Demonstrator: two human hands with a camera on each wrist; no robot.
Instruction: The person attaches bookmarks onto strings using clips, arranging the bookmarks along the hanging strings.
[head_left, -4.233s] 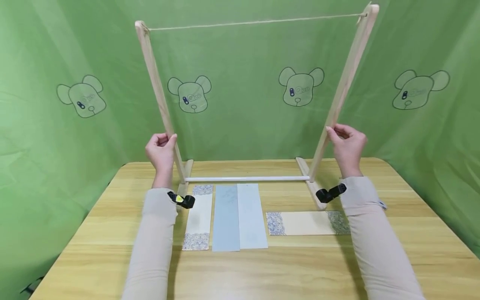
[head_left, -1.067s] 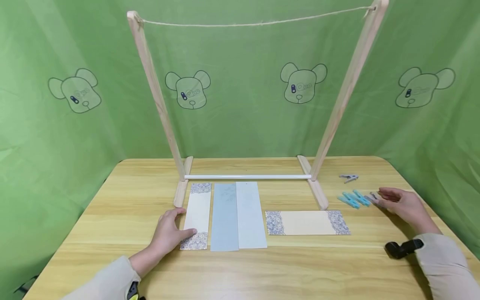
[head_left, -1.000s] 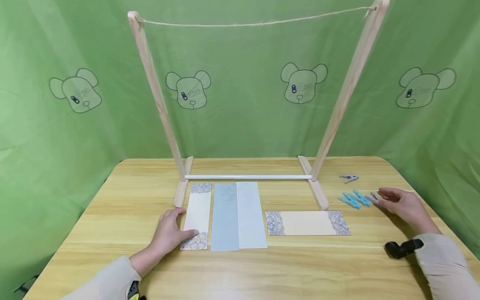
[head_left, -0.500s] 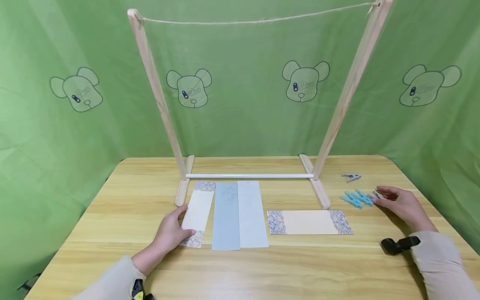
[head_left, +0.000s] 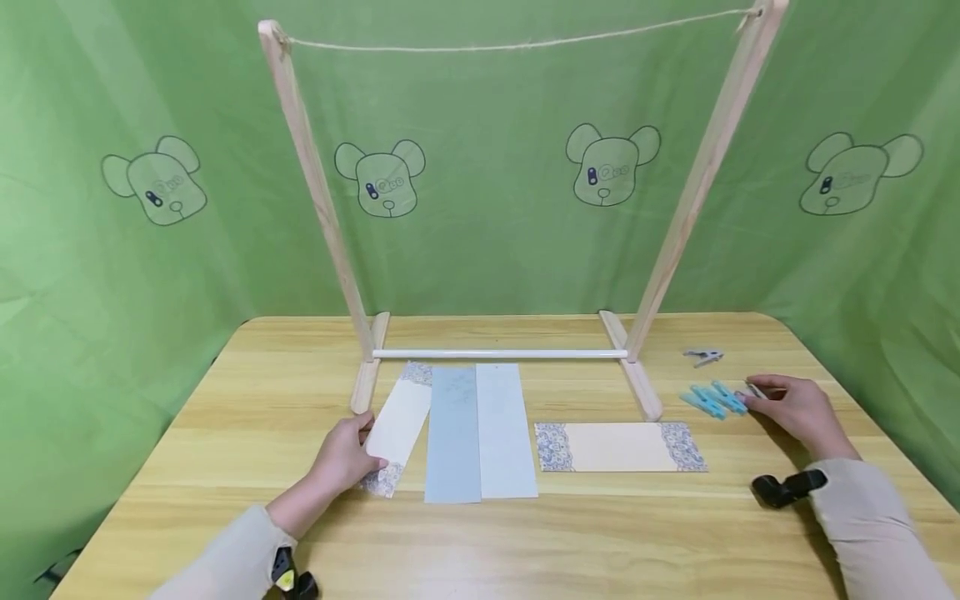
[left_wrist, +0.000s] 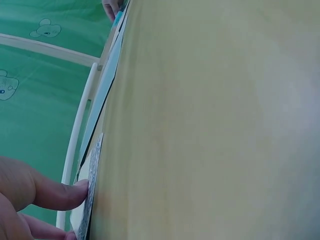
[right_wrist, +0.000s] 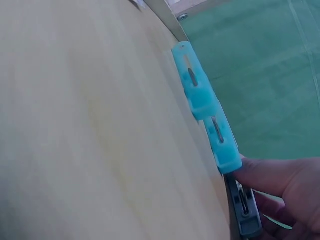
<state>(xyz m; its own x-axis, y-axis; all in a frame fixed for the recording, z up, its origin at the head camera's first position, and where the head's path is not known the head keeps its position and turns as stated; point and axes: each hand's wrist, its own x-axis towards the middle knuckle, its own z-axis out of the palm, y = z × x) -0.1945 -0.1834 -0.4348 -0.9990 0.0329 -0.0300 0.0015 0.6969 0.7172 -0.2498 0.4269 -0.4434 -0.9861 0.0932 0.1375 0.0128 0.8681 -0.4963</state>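
My left hand (head_left: pixel 343 457) holds a cream card with blue lace-print ends (head_left: pixel 399 423) by its near part, thumb on top and fingers at the left edge. The card lies slanted, its far corner right at the pale blue card (head_left: pixel 453 442). In the left wrist view the thumb (left_wrist: pixel 70 195) presses on the lace-printed end. On the right, my right hand (head_left: pixel 804 412) pinches a dark grey clothespin (right_wrist: pixel 245 207) between thumb and fingers, close beside two blue clothespins (head_left: pixel 707 403). The hand partly hides the grey one in the head view.
A wooden frame stands behind, with a left post (head_left: pixel 318 192), a right post (head_left: pixel 697 183), a white crossbar (head_left: pixel 498 354) and a string (head_left: pixel 480 49) across the top. A whitish card (head_left: pixel 506 433), a second lace-print card (head_left: pixel 618 447) and a light grey clothespin (head_left: pixel 703 357) lie on the table.
Both hands left the frame's posts for the card and the clothespins. The left hand has since turned the lace-print card clockwise, its far end swinging right. The right hand shifted slightly left.
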